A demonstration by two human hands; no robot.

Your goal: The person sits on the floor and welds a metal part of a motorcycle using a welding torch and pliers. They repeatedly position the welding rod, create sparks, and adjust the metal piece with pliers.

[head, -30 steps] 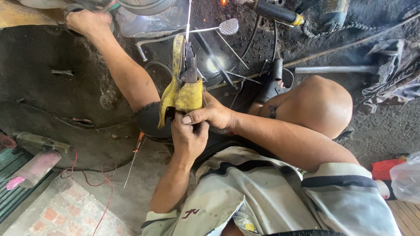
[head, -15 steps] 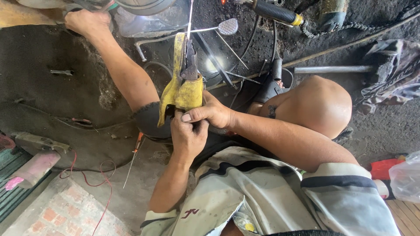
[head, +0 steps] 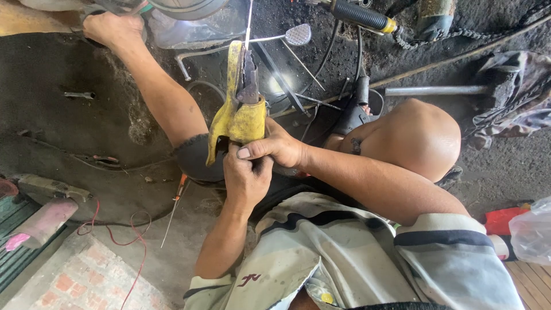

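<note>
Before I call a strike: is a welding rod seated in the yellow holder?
Seated. A thin rod rises from the yellow electrode holder, which both hands, left and right, grip.

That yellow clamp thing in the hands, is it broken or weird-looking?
It looks worn, not clearly broken. The yellow clamp has chipped, grimy yellow covering and dark bare metal showing at its jaws, where a thin rod sticks up. The left hand and right hand both hold its lower end.

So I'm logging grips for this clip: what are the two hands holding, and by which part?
Both hands grip the yellow electrode holder at its lower handle end: right hand wraps its side, left hand clasps from below. A thin rod sticks from its tip.
</note>
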